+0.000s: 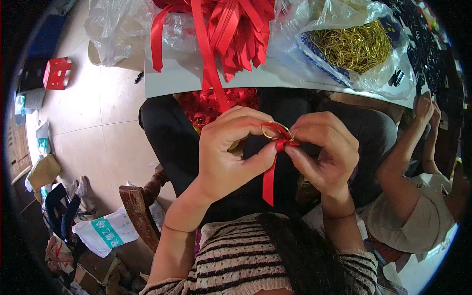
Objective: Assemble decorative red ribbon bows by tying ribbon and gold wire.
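Note:
Both my hands meet in front of my lap around a red ribbon (268, 184) tied into a small bow or knot. A thin gold cord loop (268, 132) runs through it at the top. My left hand (233, 147) pinches the ribbon's left side between thumb and forefinger. Across from it, my right hand (326, 147) pinches the knot's right side, where the cord comes out. One ribbon tail hangs straight down between the hands. The fingertips partly hide the knot.
Cut red ribbons (231, 34) overhang the white table's (172, 78) edge. Gold cords (351, 46) fill a plastic-lined container at the right. Red bows (216, 105) lie in a heap below the table. Another person's hands (426, 109) work at far right; a wooden chair arm (140, 211) stands left.

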`<state>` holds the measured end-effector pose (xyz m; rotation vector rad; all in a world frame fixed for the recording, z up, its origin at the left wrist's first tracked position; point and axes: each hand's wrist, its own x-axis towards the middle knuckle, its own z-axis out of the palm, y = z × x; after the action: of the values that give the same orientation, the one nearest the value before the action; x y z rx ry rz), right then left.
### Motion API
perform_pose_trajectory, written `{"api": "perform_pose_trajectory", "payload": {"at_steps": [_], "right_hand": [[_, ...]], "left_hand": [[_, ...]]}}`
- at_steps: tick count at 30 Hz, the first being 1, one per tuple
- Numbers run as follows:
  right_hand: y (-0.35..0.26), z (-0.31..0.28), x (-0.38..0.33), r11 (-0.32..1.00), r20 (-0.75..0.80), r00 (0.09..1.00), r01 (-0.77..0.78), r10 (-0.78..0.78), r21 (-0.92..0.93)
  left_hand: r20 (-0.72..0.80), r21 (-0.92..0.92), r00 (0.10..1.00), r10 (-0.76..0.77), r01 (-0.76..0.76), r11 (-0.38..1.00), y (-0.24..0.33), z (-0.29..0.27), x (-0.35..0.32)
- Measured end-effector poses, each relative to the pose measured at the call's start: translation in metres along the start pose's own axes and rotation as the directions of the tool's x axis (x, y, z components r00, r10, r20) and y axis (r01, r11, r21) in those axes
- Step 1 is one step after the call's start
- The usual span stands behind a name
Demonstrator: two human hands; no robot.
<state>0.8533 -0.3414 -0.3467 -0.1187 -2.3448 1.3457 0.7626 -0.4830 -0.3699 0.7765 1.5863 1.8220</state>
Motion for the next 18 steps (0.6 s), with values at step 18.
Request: {"api": "perform_pose_trajectory", "payload": {"at_steps": [18], "right_hand": [[0.007, 0.011, -0.027, 0.975, -0.224, 0.954, -0.17, 0.2, 0.145]], "left_hand": [[-0.183, -0.162, 0.982, -0.041, 0.011, 0.987, -0.012, 0.012, -0.019]]}}
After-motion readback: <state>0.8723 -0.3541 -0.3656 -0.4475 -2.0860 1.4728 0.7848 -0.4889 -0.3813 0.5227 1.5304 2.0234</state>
